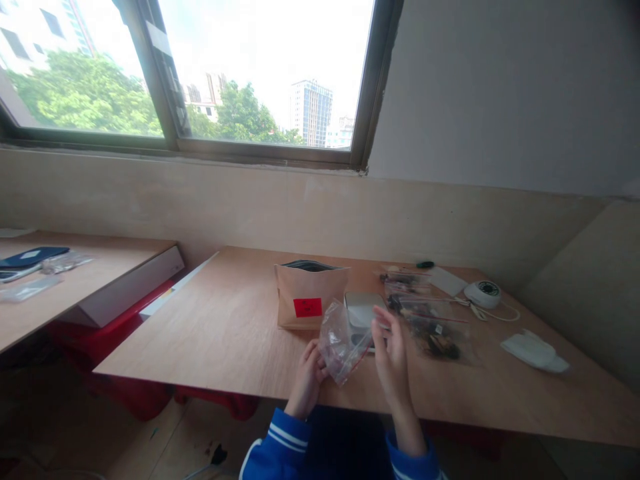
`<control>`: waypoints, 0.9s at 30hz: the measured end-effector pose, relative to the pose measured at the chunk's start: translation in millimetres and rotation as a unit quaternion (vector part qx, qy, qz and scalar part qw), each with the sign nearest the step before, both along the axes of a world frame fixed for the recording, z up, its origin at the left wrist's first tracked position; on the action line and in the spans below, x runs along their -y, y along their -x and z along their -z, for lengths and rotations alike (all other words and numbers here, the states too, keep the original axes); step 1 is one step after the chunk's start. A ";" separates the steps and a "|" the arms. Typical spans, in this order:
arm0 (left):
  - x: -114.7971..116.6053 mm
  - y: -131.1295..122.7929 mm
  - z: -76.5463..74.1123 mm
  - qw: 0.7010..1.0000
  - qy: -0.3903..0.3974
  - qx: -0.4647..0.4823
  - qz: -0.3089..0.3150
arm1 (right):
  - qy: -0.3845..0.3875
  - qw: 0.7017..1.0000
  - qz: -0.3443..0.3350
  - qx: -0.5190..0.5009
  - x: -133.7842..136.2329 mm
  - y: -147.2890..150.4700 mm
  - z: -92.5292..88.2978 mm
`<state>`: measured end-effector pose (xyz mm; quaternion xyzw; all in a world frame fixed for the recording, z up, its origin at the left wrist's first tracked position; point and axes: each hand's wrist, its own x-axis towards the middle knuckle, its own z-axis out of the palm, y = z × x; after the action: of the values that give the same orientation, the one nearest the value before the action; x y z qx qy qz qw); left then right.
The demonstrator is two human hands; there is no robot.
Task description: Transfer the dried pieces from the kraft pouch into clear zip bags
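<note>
A clear plastic zip bag (336,337) with a red zip line hangs between my hands, just over the near part of the table. My left hand (311,373) is closed on its lower left side, fingers partly hidden behind the film. On the other side, my right hand (390,343) has thumb and bent fingers at the bag's edge near the zip. Whatever the bag contains, if anything, cannot be made out. Behind it stands an upright brown paper pouch (290,293) with a red label (307,307) and an open top. A silver-white flat scale-like device (363,307) lies partly hidden behind the bag.
Several zip bags with dark contents (437,343) lie right of my right hand. Farther right are a white dome-shaped device (483,293) with a cable and a crumpled white cloth or tissue (534,350). Red stools (135,393) stand below the table (200,333).
</note>
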<state>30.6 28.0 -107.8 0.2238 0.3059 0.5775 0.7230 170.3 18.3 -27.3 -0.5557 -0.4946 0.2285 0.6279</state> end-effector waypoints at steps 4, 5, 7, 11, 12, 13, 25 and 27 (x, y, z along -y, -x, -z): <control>0.6 -1.1 1.2 0.999 -0.027 0.003 -0.019 | 0.114 0.980 -0.073 -0.143 20.1 3.0 59.1; 1.1 -1.7 0.5 0.999 -0.035 0.002 -0.019 | 0.130 0.971 -0.110 -0.165 21.9 6.6 66.1; 3.0 -2.9 -2.1 0.999 -0.050 -0.002 -0.020 | 0.144 0.956 -0.166 -0.196 23.5 13.4 69.0; 9.5 -3.2 -8.1 0.996 -0.075 -0.045 -0.032 | 0.149 0.950 -0.178 -0.211 26.6 13.5 52.5; 11.1 -2.5 -9.0 0.994 -0.080 -0.069 -0.038 | 0.154 0.951 -0.171 -0.209 28.1 10.1 49.2; 12.7 -1.5 -9.7 0.991 -0.084 -0.098 -0.043 | 0.160 0.952 -0.161 -0.206 29.8 5.8 47.1; 26.3 19.4 -47.0 0.955 -0.093 -0.278 0.045 | 0.164 0.963 -0.100 -0.190 38.6 -23.5 47.7; 27.5 16.5 -48.7 0.952 -0.065 -0.296 0.043 | 0.178 0.956 -0.141 -0.183 40.1 -22.3 48.9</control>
<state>14.1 0.5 -59.1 0.4442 0.4580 0.4726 0.6079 192.6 -21.8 -76.2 -0.5316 -0.3958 0.4973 0.5599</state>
